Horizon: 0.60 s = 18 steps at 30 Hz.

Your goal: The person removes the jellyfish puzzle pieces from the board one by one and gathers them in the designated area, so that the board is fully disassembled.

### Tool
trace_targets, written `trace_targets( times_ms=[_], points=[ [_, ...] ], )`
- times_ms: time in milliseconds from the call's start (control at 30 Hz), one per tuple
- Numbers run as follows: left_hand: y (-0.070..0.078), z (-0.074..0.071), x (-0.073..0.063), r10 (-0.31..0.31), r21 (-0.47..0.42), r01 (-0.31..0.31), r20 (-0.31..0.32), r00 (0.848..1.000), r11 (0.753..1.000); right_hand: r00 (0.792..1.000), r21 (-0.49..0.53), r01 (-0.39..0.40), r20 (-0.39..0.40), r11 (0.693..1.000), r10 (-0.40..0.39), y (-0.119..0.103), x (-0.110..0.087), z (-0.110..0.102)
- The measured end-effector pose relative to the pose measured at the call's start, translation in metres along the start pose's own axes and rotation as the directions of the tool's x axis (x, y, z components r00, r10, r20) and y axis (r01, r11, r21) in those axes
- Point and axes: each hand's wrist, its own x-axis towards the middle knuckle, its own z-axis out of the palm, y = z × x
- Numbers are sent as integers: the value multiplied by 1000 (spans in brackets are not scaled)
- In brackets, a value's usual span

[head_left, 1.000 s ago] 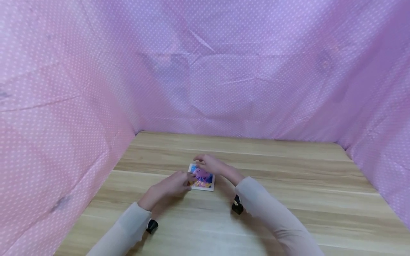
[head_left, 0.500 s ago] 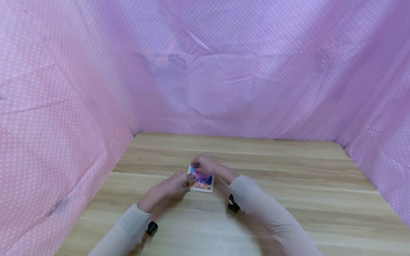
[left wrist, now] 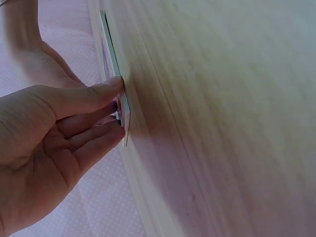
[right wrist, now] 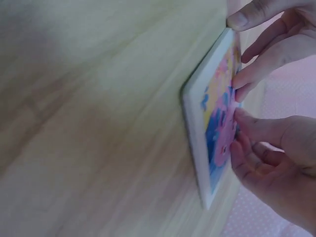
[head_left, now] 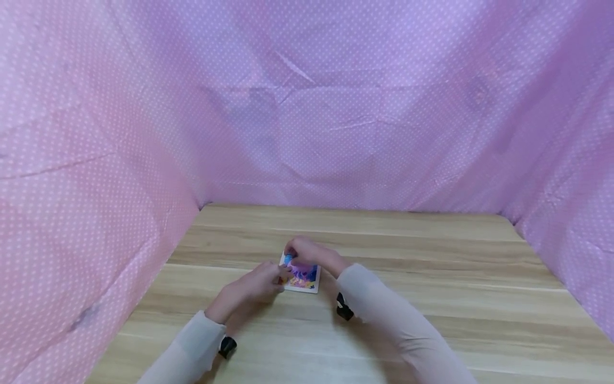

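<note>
A small square picture board [head_left: 306,278] with a white border lies on the wooden table; its print mixes pink, blue and yellow. My left hand [head_left: 261,280] holds the board's near left corner. In the left wrist view its thumb [left wrist: 111,88] sits on the edge, with fingertips bent in beside it. Over the far left part, my right hand [head_left: 307,252] has thumb and fingers drawn together at the picture. In the right wrist view these fingertips [right wrist: 238,148] meet the picture; whether they pinch a loose piece there I cannot tell.
The wooden table [head_left: 431,277] spreads out around the board on all sides. Pink dotted cloth [head_left: 336,133] hangs behind it and down both sides. A black wrist camera [head_left: 227,346] is strapped under the left sleeve, another black camera [head_left: 344,308] under the right.
My right hand has come down and a little left, its fingers closing in at the board's far left part. The left hand stays at the near left corner.
</note>
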Motion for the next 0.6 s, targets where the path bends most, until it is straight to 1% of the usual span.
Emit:
trace_targets(
  times_ms=[100, 200, 333, 433, 467, 600],
  points=[
    [2, -3, 0, 5, -15, -5, 1, 1000, 1000, 1000, -26, -28, 7, 999, 28, -5, 3, -2],
    [3, -2, 0, 1, -24, -1, 1, 1000, 1000, 997, -25, -80, 17, 996, 80, -7, 4, -1],
    [4, -2, 0, -40, -55, 41, 11, 999, 998, 993, -2, -121, 18, 993, 121, -10, 3, -1],
    [3, -2, -1, -57, -75, 58, 21, 998, 995, 991, 12, -135, 21, 991, 134, -12, 2, 0],
    [3, -2, -1, -51, -75, 52, 19, 999, 996, 990, 16, -138, 21, 990, 137, -13, 2, 1],
    [1, -4, 1, 7, -42, -7, 0, 1000, 999, 991, 5, -136, 22, 991, 136, -14, 3, 0]
  ],
)
